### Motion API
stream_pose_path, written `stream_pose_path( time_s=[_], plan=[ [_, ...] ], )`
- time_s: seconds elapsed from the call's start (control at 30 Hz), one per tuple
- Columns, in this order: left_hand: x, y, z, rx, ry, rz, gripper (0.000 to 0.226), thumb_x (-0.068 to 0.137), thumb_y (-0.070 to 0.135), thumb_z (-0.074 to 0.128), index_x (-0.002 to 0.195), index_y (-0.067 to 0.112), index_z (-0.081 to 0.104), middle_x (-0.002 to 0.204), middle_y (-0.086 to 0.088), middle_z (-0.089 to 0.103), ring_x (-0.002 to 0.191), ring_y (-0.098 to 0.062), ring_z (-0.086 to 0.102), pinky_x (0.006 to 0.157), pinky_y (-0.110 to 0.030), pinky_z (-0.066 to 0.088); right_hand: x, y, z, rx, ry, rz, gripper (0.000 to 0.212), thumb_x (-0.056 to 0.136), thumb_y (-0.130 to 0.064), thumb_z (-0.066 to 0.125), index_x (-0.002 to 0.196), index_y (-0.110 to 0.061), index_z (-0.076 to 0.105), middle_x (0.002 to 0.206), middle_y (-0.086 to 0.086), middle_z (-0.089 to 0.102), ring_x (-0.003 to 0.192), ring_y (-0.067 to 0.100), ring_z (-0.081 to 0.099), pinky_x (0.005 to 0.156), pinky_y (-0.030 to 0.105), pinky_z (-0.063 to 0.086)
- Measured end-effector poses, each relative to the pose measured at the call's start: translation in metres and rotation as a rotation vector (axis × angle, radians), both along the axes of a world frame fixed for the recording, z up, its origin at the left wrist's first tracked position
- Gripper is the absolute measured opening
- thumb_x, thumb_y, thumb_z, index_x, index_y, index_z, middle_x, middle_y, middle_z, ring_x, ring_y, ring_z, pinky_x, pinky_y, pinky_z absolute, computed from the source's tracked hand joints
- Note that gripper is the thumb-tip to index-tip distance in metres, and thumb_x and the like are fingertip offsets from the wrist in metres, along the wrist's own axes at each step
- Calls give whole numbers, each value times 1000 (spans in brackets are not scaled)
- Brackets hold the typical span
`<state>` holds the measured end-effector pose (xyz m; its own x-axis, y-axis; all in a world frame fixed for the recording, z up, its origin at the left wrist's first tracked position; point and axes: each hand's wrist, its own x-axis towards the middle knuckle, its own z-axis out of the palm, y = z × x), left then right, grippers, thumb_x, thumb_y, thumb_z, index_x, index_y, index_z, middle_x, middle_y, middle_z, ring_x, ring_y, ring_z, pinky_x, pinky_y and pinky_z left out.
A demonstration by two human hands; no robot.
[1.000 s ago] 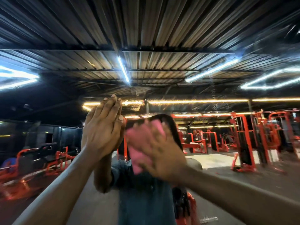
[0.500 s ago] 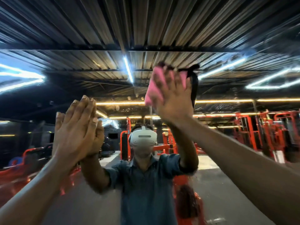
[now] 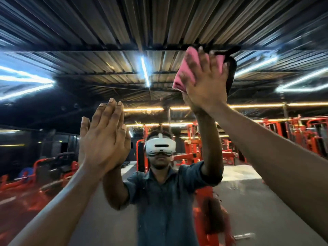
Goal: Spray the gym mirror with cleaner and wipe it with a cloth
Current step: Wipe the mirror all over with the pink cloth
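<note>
Nearest, two bare forearms are seen rising from the bottom corners toward the large wall mirror (image 3: 248,201) that fills the view. The left hand (image 3: 104,139) is laid flat against the glass at about the middle height, palm forward, with its four fingers (image 3: 111,112) pressed together and pointing up, while the thumb is held a little apart on the left side. Its reflection is met exactly behind it.

Higher and to the right, the right hand (image 3: 205,80) is pressed on the glass with a folded pink cloth (image 3: 182,75) trapped under the palm. The fingers of this hand are spread over the cloth, and the cloth is seen sticking out on the left of the hand and a little between the fingers near the top. A dark strap-like shape (image 3: 231,71) is seen at the right edge of this hand; what it is cannot be told.

Farther, in the reflection, a person in a blue-grey short-sleeved shirt (image 3: 159,201) is shown with a white headset (image 3: 160,145) worn over the eyes. Behind this figure, orange-red gym machines (image 3: 301,132) are reflected on a grey floor. Farthest, a ribbed metal roof (image 3: 159,23) is seen, crossed by white tube lights (image 3: 144,71) and warm yellow light strips (image 3: 257,105).
</note>
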<state>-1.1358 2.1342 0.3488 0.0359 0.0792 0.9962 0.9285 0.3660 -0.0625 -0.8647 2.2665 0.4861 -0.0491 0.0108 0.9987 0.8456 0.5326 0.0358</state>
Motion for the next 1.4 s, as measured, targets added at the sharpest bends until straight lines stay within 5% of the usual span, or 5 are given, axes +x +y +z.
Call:
stream_pose_path(
  time_s=[0.37,0.5,0.67,1.0,1.4],
  plan=[
    [4,-45,13,-144,-5,-184,65,102,47,20,162,24,33,171,4,26,157,-18,23,125,-48,20,-82,-53,-199,227,-939,96,69,104,-66,33,165,-41,11,175,-2,1,161,27,-7,125,62,-9],
    [-13,-65,14,-80,-41,-223,70,98,47,21,159,19,41,169,-3,32,155,-27,29,126,-53,22,-82,-56,-92,217,-561,44,80,96,-71,35,164,-30,22,168,8,25,150,38,24,118,67,22],
    [-43,-95,4,28,-113,-201,80,91,50,21,153,9,49,164,-11,40,153,-33,34,125,-55,21,-92,-56,-11,-25,10,25,77,102,-72,16,166,-32,-1,174,9,1,160,38,2,123,69,-1],
    [-116,-112,-6,-52,-85,-191,73,96,49,24,154,12,49,163,-8,42,150,-34,38,121,-62,28,-187,-105,-210,274,-908,118,71,102,-64,39,165,-39,15,175,-2,2,161,28,-5,125,63,-3],
    [-146,-99,-4,-45,-30,-112,59,104,43,45,159,27,37,167,5,33,152,-20,31,122,-52,28,-200,-114,-66,20,2,41,76,104,-61,27,166,-24,2,173,14,4,159,39,5,122,70,-3]
  ],
)
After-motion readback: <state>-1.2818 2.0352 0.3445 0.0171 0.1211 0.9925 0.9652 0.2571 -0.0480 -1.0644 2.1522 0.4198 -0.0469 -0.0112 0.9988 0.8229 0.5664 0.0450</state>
